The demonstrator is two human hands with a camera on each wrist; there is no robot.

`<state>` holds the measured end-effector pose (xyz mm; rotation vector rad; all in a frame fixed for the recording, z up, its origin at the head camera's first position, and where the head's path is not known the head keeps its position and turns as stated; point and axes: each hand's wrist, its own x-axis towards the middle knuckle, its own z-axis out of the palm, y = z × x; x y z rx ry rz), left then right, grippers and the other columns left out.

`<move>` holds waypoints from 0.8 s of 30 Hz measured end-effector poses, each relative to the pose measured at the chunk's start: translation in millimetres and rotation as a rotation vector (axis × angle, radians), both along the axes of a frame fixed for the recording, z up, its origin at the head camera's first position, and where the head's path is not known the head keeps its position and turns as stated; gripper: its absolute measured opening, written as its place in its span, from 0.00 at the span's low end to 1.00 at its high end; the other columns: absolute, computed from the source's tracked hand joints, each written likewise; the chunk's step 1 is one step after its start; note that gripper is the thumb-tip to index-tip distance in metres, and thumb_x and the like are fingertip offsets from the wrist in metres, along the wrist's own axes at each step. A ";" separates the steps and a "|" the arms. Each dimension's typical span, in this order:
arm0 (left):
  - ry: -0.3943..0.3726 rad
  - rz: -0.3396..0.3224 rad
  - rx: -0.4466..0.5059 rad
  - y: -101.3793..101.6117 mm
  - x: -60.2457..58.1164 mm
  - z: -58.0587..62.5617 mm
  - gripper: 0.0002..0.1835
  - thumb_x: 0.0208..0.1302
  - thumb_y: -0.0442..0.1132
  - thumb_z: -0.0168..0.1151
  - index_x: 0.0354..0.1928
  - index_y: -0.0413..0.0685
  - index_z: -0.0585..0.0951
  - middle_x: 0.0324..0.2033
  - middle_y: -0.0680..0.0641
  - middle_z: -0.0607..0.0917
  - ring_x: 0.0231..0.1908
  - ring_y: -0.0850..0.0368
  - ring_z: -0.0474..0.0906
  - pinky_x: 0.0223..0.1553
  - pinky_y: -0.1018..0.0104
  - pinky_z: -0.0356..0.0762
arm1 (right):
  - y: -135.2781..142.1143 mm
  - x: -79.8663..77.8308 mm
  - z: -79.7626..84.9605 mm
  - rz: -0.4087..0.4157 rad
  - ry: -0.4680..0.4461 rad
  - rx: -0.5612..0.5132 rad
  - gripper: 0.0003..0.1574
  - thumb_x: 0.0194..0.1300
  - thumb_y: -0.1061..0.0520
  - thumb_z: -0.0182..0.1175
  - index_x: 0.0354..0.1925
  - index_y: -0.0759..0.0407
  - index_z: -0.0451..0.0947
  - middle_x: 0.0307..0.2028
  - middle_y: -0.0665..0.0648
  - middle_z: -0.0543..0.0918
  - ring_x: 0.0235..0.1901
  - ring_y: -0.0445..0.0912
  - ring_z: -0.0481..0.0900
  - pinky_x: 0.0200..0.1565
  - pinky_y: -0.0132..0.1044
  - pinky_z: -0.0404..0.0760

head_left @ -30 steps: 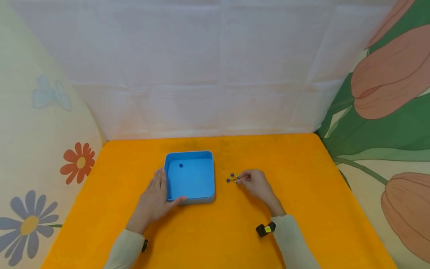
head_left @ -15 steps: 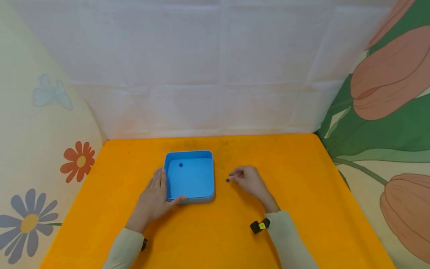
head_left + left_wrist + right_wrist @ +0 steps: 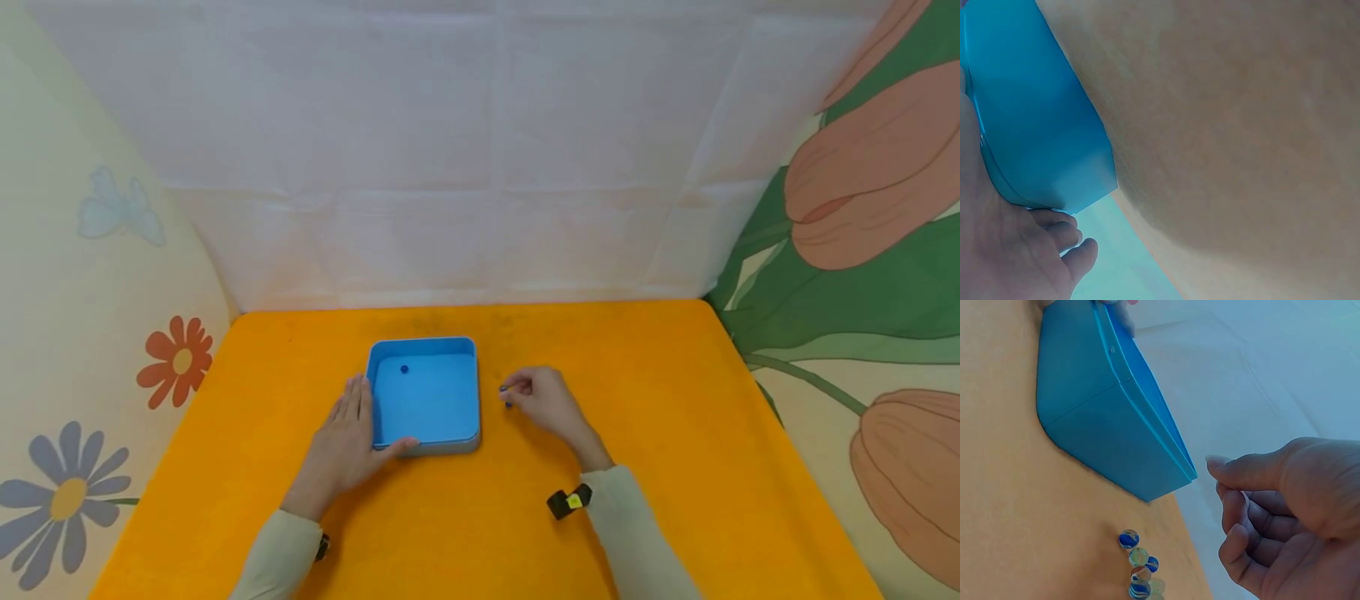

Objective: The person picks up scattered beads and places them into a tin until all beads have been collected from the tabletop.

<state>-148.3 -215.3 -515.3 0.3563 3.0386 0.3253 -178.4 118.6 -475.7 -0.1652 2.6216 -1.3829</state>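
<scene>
A square blue box stands on the orange table, one dark blue marble lying inside it. My left hand rests against the box's near left corner, fingers straight along the side and thumb at the front edge. To the right of the box, my right hand pinches a small blue marble between thumb and fingertips, raised over the table. In the right wrist view that marble is hidden by the thumb. Below this hand lies a loose cluster of blue, yellowish and brownish glass marbles, mostly covered by the hand in the head view.
The orange cloth-covered table runs back to a white hanging sheet. Flower-printed cloths hang on the left and right.
My right hand has picked a blue marble up from the cluster and moved left with it, toward the box. The left hand and the box have stayed put.
</scene>
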 end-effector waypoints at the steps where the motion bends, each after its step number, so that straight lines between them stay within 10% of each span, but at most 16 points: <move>1: 0.002 -0.001 -0.001 -0.2 0.0 0.0 0.73 0.60 0.84 0.53 0.82 0.27 0.44 0.82 0.27 0.48 0.82 0.28 0.48 0.80 0.35 0.55 | -0.8 -0.5 0.2 0.006 -0.002 -0.008 0.07 0.71 0.58 0.69 0.43 0.60 0.89 0.37 0.60 0.90 0.31 0.47 0.82 0.32 0.33 0.81; 8: 0.006 0.000 0.005 -1.3 0.0 -1.3 0.73 0.59 0.85 0.53 0.81 0.27 0.46 0.82 0.27 0.49 0.82 0.28 0.48 0.80 0.35 0.56 | -8.3 -3.2 2.5 0.040 -0.031 -0.023 0.08 0.72 0.57 0.68 0.46 0.60 0.89 0.39 0.60 0.91 0.37 0.59 0.87 0.33 0.33 0.83; 24: -0.001 0.007 0.008 0.6 0.4 0.1 0.73 0.59 0.84 0.53 0.82 0.28 0.44 0.83 0.27 0.48 0.82 0.28 0.48 0.80 0.35 0.55 | -31.5 -18.4 10.3 0.104 -0.022 0.013 0.09 0.74 0.54 0.67 0.45 0.57 0.89 0.38 0.56 0.89 0.31 0.45 0.79 0.33 0.33 0.79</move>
